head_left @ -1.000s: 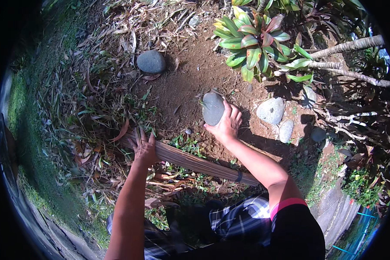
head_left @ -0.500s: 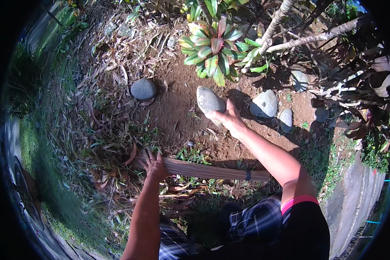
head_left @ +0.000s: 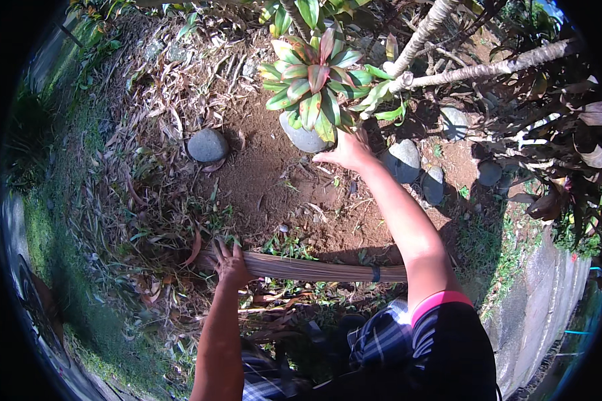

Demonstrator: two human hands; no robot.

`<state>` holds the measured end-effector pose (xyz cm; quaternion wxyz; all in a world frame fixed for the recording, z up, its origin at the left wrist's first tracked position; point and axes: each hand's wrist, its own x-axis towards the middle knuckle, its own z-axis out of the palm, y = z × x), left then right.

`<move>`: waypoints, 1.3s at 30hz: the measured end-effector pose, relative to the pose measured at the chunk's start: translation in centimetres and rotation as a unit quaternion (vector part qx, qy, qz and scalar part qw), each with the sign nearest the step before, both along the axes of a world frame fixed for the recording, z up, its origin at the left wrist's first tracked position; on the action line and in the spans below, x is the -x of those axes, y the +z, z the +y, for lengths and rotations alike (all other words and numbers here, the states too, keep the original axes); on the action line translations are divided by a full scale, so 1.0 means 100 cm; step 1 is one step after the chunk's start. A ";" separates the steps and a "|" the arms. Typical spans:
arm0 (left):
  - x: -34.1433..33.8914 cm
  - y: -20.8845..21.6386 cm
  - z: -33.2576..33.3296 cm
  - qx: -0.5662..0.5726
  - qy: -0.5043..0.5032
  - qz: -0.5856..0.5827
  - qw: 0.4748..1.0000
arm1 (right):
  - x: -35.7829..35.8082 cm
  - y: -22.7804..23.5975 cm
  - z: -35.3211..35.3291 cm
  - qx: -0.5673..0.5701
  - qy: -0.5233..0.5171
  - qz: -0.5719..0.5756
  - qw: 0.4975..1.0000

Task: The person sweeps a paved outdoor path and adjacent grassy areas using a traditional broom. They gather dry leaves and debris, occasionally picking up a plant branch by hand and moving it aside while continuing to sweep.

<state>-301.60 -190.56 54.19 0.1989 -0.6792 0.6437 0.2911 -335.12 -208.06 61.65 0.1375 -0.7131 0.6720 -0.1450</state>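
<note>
My right hand (head_left: 351, 152) reaches to a grey rounded stone (head_left: 305, 139) on the bare soil under a leafy plant (head_left: 314, 83). Its thumb stretches out beside the stone's near edge, apart from the fingers, which the leaves partly hide. A bundle of thin brown sticks, like a stick broom (head_left: 301, 269), lies across the ground in front of me, bound by a dark band towards its right end. My left hand (head_left: 231, 265) rests on the left part of the stick broom with fingers spread.
Another grey stone (head_left: 207, 145) sits to the left among dry leaves. On the right are a pale stone (head_left: 403, 160), a smaller one (head_left: 433, 184) and several more. Bare branches (head_left: 495, 69) spread at the upper right. A paved strip (head_left: 542, 307) runs along the right.
My right hand has moved the stone away from me and set it under the plant's leaves; the grip has loosened. My left hand stays on the stick broom. The view has shifted slightly.
</note>
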 end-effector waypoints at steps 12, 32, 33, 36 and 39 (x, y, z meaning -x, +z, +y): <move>0.003 0.003 -0.002 -0.015 -0.017 -0.025 0.999 | 0.112 0.023 0.090 -0.086 -0.104 0.159 0.978; -0.003 0.007 0.010 0.050 -0.016 0.009 0.999 | -0.064 -0.035 0.236 -0.315 0.077 0.014 0.946; 0.000 0.013 0.014 0.075 -0.016 0.000 0.997 | -0.057 -0.028 0.236 -0.318 0.161 0.035 0.934; 0.006 0.039 0.031 0.275 0.002 0.100 0.956 | -0.024 0.017 0.232 -0.400 0.189 0.030 0.896; 0.012 0.063 0.044 0.437 0.027 0.155 0.885 | 0.026 0.089 0.235 -0.243 0.208 0.084 0.944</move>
